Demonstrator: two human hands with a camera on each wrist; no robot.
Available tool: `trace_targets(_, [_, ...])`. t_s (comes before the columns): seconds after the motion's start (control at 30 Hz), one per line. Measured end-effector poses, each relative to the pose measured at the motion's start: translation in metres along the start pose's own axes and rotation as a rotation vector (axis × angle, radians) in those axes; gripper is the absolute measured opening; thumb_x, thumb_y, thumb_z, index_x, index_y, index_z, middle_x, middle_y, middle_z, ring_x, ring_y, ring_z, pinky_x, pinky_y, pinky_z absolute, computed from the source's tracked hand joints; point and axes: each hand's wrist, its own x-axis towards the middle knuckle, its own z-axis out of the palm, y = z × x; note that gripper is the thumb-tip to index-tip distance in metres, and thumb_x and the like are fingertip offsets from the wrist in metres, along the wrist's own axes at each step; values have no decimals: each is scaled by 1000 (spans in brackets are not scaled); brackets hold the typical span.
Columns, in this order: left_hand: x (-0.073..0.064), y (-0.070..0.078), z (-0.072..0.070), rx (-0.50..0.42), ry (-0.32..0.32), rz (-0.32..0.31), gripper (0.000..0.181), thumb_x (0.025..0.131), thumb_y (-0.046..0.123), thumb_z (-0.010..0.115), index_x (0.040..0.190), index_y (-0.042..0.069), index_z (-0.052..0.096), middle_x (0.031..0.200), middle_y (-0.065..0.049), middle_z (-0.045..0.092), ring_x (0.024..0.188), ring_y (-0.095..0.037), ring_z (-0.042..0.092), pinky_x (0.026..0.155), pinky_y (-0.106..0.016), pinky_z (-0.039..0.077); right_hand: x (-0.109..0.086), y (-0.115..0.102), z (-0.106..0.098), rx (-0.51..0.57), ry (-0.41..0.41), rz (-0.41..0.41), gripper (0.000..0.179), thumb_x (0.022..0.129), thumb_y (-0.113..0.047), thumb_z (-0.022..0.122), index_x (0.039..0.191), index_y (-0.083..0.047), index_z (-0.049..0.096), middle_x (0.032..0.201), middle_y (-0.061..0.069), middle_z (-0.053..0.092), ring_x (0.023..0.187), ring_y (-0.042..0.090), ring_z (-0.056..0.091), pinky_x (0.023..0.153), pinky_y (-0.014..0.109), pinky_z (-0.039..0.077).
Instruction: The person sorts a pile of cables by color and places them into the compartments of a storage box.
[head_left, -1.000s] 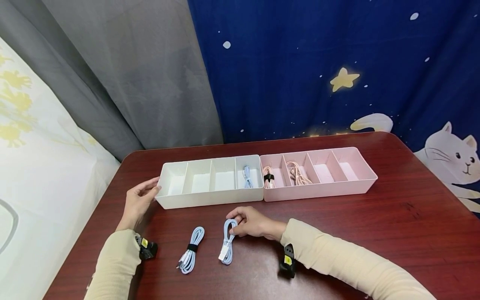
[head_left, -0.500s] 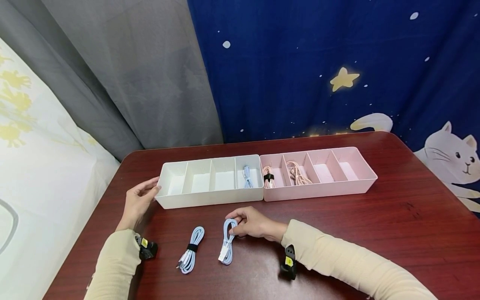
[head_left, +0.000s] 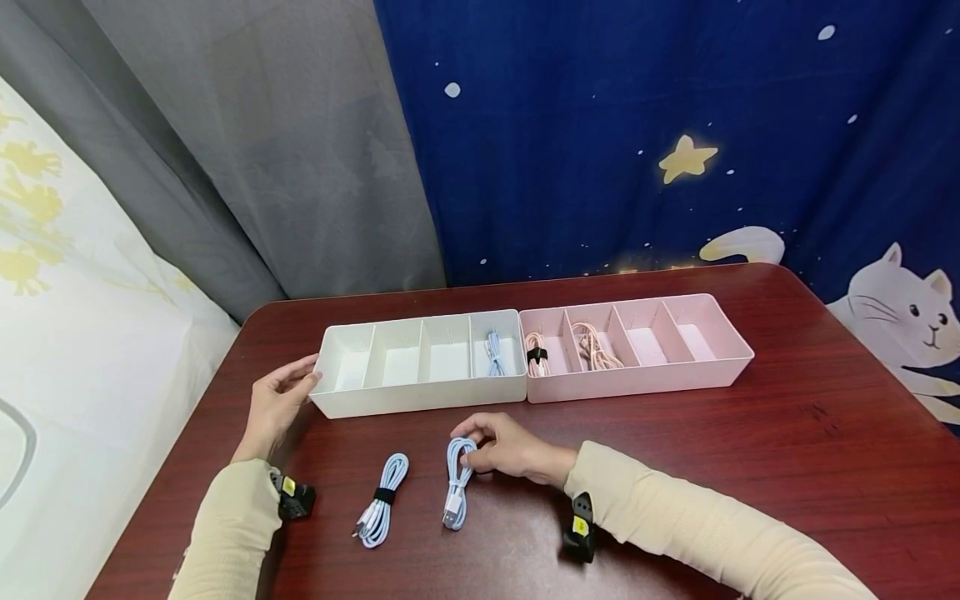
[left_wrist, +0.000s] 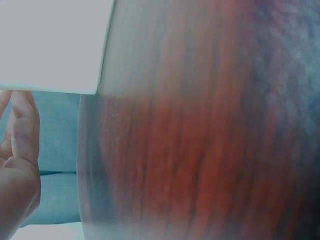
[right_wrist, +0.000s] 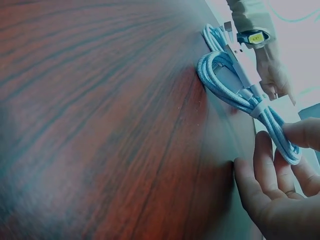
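Note:
My right hand (head_left: 504,443) pinches the top loop of a coiled light blue charging cable (head_left: 457,492) between thumb and fingers. The cable's plug end points towards me, and its pale tie shows in the right wrist view. A second light blue cable (head_left: 383,500), bound with a black strap, lies on the table to its left. My left hand (head_left: 276,407) touches the left end of the white divided box (head_left: 420,397) with fairly straight fingers. In the left wrist view, those fingers (left_wrist: 22,130) reach to the edge of the box.
A pink divided box (head_left: 637,383) stands end to end with the white one. It holds a strapped pink cable (head_left: 537,354) and a loose pink cable (head_left: 596,350). Another light blue cable (head_left: 495,353) sits in the white box's rightmost compartment. Curtains hang behind the table (head_left: 795,433).
The held cable turns slightly, its plug end shifting a little to the right. My right hand stays nearly in place, and the left hand stays at the white box.

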Motion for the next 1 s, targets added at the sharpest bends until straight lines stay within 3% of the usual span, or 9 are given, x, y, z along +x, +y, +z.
trace_targets(0.23, [0, -1, 1, 6, 3, -6, 43, 84, 25, 61, 121, 4, 54, 88, 21, 56, 78, 1, 53, 61, -15, 46, -1, 0, 2, 59, 18, 30, 25, 80, 8, 55, 105, 10, 54, 77, 4, 57, 68, 10, 55, 64, 31, 51])
trace_targets(0.63, [1, -3, 0, 19, -8, -8, 44, 84, 28, 61, 122, 6, 54, 90, 19, 56, 79, 2, 55, 62, -15, 47, -3, -3, 3, 145, 3, 15, 24, 83, 6, 52, 107, 13, 51, 80, 10, 58, 73, 15, 58, 67, 35, 51])
trace_targets(1.0, [1, -3, -1, 18, -9, -11, 44, 84, 29, 61, 122, 7, 54, 90, 19, 56, 79, 1, 54, 63, -15, 47, -4, -4, 4, 242, 4, 59, 24, 83, 9, 51, 106, 15, 49, 80, 10, 55, 72, 17, 58, 67, 37, 51])
